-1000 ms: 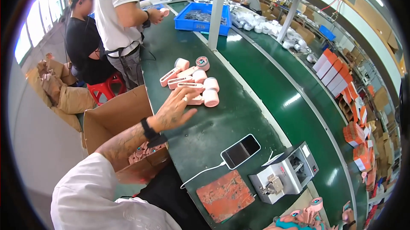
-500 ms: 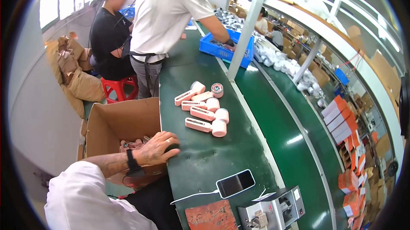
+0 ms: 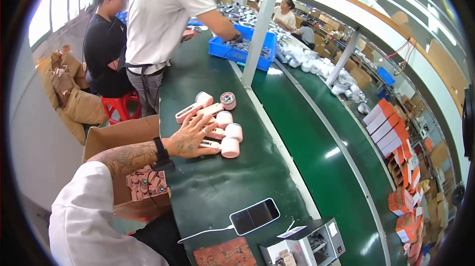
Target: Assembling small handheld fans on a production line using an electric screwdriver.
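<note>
My left hand (image 3: 189, 138) lies palm down over a group of pink handheld fans (image 3: 230, 147) on the green table. Its fingers are spread across their slotted handles and hide some of them; I cannot tell how firmly it touches. The fans' round heads point right, and one fan head (image 3: 227, 101) at the far end faces up. Below my forearm, a cardboard box (image 3: 121, 135) beside the table holds many similar pink pieces (image 3: 147, 185). My right hand is out of view.
A phone (image 3: 255, 216) with a white cable, a reddish worn board (image 3: 225, 253) and a small grey machine (image 3: 309, 243) lie nearer me. A metal post (image 3: 259, 33) rises at the table's far edge. A standing co-worker (image 3: 163, 19) reaches into a blue crate (image 3: 242, 57).
My left hand has moved from the table edge by the box, up and right, onto the fans' handles, with its fingers now spread. The view has shifted slightly; more of the box's contents shows.
</note>
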Demonstrator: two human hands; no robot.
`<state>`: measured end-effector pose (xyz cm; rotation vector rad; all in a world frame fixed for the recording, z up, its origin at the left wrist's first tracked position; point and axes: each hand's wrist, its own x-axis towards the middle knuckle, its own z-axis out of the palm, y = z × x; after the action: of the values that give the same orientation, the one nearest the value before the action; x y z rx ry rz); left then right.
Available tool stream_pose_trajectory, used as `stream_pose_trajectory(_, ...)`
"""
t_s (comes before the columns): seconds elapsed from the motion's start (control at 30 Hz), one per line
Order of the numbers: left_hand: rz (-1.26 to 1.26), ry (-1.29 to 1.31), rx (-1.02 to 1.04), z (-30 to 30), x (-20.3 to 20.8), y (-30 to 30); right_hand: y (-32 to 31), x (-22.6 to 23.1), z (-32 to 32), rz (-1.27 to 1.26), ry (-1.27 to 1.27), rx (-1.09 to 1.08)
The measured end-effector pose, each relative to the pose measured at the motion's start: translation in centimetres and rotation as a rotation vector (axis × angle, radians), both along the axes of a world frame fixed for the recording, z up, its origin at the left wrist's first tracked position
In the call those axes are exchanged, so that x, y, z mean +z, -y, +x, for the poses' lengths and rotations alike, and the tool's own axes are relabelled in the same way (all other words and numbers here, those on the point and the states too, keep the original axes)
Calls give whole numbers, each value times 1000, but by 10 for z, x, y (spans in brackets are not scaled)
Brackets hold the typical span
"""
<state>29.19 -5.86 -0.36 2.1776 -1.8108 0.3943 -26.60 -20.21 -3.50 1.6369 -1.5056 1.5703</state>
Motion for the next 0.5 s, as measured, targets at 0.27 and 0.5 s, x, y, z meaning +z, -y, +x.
stream_pose_trajectory(0.27,-190,-193,-84,3,-8,12,10,-27,19,96,53,75)
stream_pose_trajectory(0.5,-234,-277,-138,4,-4,12,16,-33,35,135,101,161)
